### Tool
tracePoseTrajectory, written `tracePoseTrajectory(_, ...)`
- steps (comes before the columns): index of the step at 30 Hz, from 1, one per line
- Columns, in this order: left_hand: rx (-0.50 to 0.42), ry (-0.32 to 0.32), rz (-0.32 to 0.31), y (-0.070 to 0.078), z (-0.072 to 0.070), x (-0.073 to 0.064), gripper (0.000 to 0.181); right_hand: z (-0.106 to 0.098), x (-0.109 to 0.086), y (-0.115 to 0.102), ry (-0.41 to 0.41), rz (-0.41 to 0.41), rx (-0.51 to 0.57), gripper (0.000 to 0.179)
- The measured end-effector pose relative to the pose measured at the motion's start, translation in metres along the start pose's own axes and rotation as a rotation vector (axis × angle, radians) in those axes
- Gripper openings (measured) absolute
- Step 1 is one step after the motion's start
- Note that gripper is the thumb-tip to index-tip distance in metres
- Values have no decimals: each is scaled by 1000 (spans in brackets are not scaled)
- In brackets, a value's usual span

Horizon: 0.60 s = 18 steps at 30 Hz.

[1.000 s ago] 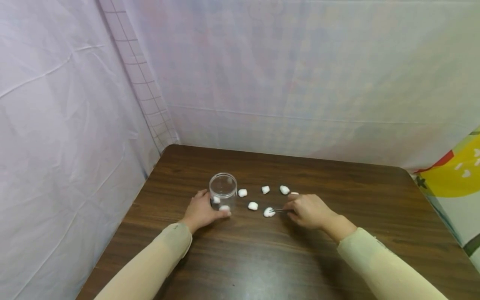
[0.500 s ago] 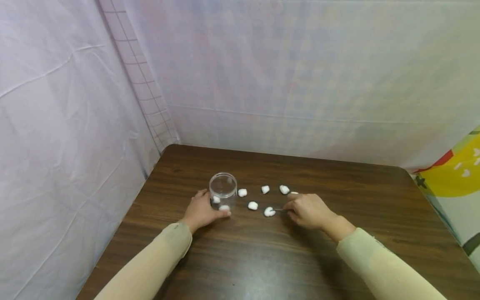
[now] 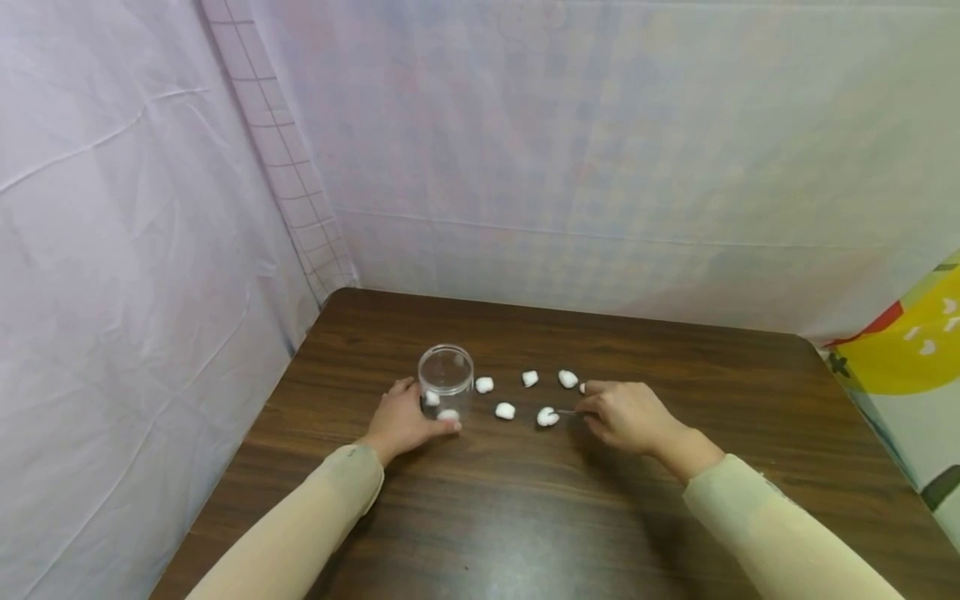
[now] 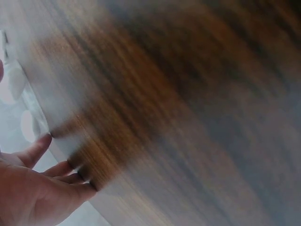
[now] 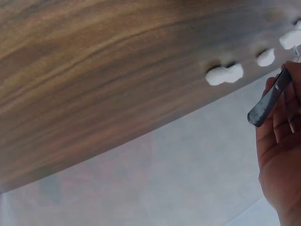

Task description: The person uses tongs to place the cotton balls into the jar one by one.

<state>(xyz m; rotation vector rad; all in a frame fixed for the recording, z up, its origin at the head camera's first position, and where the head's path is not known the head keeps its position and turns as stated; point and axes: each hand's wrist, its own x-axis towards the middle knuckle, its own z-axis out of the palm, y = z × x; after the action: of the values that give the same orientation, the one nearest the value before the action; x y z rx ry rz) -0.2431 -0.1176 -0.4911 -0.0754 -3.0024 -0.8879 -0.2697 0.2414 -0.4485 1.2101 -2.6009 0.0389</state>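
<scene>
My left hand (image 3: pixel 405 423) grips a clear round jar (image 3: pixel 447 379) from its left side, thumb along the front. Two white cotton balls (image 3: pixel 447 415) show through the jar wall. In the right wrist view my right hand (image 5: pixel 284 127) holds metal tweezers (image 5: pixel 268 102), their tips partly out of frame. The tips pinch a cotton ball (image 3: pixel 547 417) in the head view; whether it touches the table is hard to tell. The left wrist view shows my left hand (image 4: pixel 42 188) with its fingers bent at the jar, which is mostly cut off.
Several loose cotton balls lie on the brown wooden table (image 3: pixel 480 517), among them one cotton ball (image 3: pixel 506 411) between jar and tweezers. Another cotton ball (image 3: pixel 567 379) lies beyond my right hand. A white curtain (image 3: pixel 570 167) hangs behind the table.
My right hand has shifted slightly right and away from me, and the cotton ball at the tweezers has moved with it. My left hand and the jar have stayed in place.
</scene>
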Motion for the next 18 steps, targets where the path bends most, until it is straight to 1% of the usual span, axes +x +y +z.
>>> tracePoseTrajectory(4,8,3,3,0,0,1,98,-5,4,1,22,-18,8,15)
tracePoseTrajectory(11,14,10,9,1,-1,2,96,-18,21,3,46,-52,16,17)
tracePoseTrajectory(14,15,4,7,0,0,2,96,-26,32,3,63,-72,9,15)
tracePoseTrajectory(18,11,3,0,-2,0,2,97,-41,56,-2,98,-112,1,11)
